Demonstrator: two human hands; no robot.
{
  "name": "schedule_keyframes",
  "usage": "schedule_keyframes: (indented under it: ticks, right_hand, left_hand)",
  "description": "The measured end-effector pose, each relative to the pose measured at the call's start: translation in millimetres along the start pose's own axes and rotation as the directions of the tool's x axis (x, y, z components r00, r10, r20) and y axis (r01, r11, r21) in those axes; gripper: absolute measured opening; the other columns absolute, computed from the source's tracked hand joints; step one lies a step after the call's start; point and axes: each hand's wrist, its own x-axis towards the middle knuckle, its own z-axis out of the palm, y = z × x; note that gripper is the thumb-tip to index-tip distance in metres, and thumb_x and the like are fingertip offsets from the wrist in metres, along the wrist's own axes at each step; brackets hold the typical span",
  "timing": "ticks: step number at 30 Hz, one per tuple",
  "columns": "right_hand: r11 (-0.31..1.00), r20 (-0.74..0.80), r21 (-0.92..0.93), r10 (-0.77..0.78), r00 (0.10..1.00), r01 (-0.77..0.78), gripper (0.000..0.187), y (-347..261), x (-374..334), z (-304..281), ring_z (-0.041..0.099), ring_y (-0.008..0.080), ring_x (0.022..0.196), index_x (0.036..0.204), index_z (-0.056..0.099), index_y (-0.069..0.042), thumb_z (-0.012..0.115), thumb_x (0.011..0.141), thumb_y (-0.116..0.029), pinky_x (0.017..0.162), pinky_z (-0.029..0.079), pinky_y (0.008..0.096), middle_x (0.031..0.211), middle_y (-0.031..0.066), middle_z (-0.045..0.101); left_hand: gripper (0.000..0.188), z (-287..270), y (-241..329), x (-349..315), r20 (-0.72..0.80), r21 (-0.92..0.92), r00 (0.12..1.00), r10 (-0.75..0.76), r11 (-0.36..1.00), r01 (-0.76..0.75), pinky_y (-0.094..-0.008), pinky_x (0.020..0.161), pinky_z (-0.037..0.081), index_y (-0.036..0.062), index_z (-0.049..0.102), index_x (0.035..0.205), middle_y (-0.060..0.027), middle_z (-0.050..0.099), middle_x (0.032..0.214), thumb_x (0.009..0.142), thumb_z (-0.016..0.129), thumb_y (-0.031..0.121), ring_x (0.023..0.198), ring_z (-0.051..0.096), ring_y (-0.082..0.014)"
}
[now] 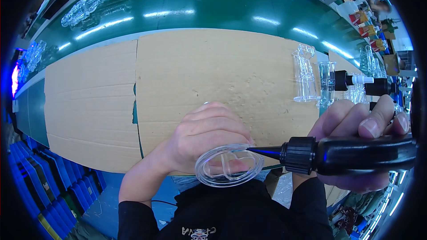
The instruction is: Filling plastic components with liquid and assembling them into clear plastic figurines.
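My left hand (pixel 209 129) is closed on a clear plastic part (pixel 226 165) with an oval rim and a divider across its middle, held in front of my chest. My right hand (pixel 356 118) is wrapped round a black squeeze bottle (pixel 360 156) with a ribbed collar and a thin pointed nozzle. The bottle lies sideways, its nozzle tip at the upper right of the part's rim; whether it touches, I cannot tell. My left fingertips are mostly hidden behind the hand and the part.
Cardboard sheets (pixel 213 66) cover the near side of a green bench (pixel 213 0). Clear moulded parts (pixel 305 75) stand at the right, beside black bottles (pixel 341 81), one white-tipped. More clear pieces (pixel 91 4) lie far left. Blue bins (pixel 58 173) are at lower left.
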Motion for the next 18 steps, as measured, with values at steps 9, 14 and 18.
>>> schedule_keyframes:
  ticks: [9,14,18]
  right_hand:
    - [1.0,-0.003,-0.005,0.001,1.0,-0.001,0.062,5,6,2,0.052,0.0091,0.055,0.129,0.039,-0.003,0.064,0.084,-0.038,0.037,0.037,0.0226,0.1,0.0102,0.054]
    - [0.998,-0.146,0.048,0.034,0.989,-0.027,0.06,2,12,4,0.057,0.0114,0.07,0.129,0.04,-0.006,0.062,0.085,-0.041,0.046,0.044,0.0251,0.102,0.0098,0.055]
    - [0.971,-0.637,-0.045,0.154,0.755,-0.236,0.057,10,5,8,0.058,0.0168,0.106,0.131,0.041,-0.013,0.056,0.09,-0.05,0.077,0.053,0.0328,0.111,0.009,0.058]
  left_hand:
    - [0.028,0,-3,-1,-0.039,-0.028,0.999,0.005,1.0,-0.006,-0.0318,0.072,0.048,0.0045,0.065,0.087,-0.0043,0.067,0.087,0.064,0.079,0.008,0.077,0.061,-0.0198]
    - [0.033,-3,-4,1,-0.03,-0.021,0.999,0.042,0.999,-0.042,-0.0322,0.072,0.049,0.0045,0.064,0.089,-0.0057,0.068,0.088,0.061,0.081,0.008,0.077,0.061,-0.0203]
    - [0.037,-8,-6,-5,-0.029,0.018,0.997,-0.066,0.998,0.067,-0.0325,0.072,0.049,0.0044,0.064,0.089,-0.0076,0.068,0.089,0.057,0.083,0.008,0.077,0.061,-0.0214]
